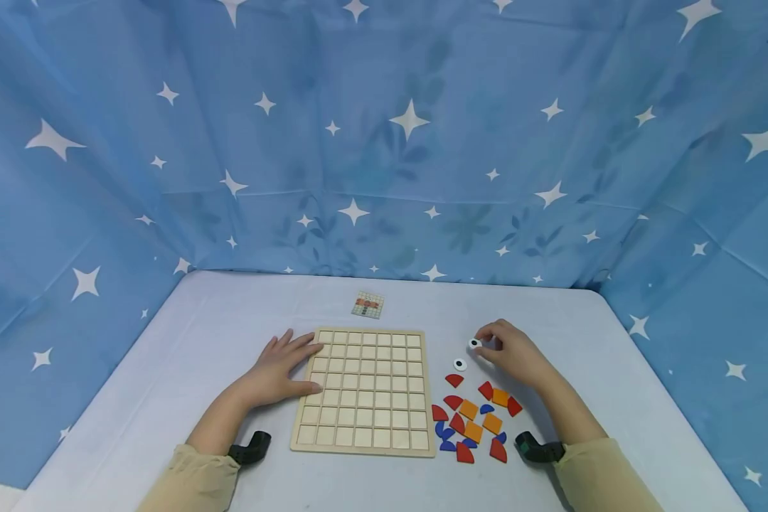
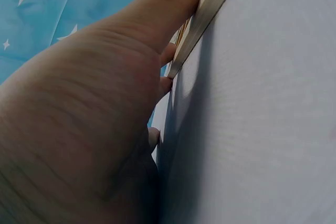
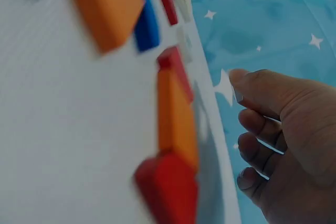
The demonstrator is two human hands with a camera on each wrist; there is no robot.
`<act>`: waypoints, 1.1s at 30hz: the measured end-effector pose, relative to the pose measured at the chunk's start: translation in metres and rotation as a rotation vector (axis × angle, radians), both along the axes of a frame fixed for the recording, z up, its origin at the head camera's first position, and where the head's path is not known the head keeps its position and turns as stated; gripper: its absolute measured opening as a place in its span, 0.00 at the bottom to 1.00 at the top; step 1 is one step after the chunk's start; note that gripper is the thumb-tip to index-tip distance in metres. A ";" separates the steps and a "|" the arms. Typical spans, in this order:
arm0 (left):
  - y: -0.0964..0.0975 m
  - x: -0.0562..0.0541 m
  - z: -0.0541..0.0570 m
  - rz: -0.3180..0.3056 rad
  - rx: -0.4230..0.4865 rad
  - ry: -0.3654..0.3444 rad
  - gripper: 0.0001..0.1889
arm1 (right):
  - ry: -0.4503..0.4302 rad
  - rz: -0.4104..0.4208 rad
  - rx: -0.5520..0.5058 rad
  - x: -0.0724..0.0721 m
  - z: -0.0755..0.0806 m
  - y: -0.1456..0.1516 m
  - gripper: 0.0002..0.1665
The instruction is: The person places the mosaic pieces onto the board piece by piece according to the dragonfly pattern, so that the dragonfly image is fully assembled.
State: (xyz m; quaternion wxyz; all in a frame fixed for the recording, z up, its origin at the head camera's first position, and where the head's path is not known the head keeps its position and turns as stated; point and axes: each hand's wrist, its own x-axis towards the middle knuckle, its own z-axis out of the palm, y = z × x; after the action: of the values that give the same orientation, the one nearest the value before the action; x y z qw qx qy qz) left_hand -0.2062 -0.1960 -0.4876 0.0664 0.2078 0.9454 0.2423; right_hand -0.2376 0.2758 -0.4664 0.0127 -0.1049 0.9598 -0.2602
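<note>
My right hand pinches a round white piece with a black dot, like an eye, between thumb and forefinger. In the right wrist view only a sliver of this piece shows at the fingertips. A second eye piece lies on the table just below. My left hand rests on the left edge of a wooden grid board, fingers spread, thumb and fingertips over its frame. In the left wrist view the thumb lies across the board's edge. The board's square cells hold no pieces.
Red quarter-circle pieces, orange squares and blue half-circles lie scattered right of the board. A small pattern card lies behind the board. A blue star curtain stands along the table's far edge.
</note>
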 end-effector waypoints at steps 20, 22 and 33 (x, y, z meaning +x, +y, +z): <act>-0.003 -0.004 -0.005 0.007 -0.007 0.009 0.46 | -0.026 0.311 -0.099 -0.022 0.031 -0.107 0.13; -0.002 -0.004 -0.005 0.006 -0.009 0.010 0.46 | -0.039 0.326 -0.103 -0.022 0.029 -0.116 0.13; -0.002 -0.004 -0.005 0.006 -0.010 0.008 0.45 | -0.068 0.441 -0.130 -0.026 0.015 -0.161 0.13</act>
State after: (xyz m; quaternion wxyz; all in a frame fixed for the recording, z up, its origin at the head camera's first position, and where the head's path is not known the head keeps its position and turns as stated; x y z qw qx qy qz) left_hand -0.2100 -0.1981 -0.4922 0.0627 0.2056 0.9475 0.2368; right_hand -0.2636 0.1150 -0.4518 0.0946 -0.3037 0.8939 -0.3158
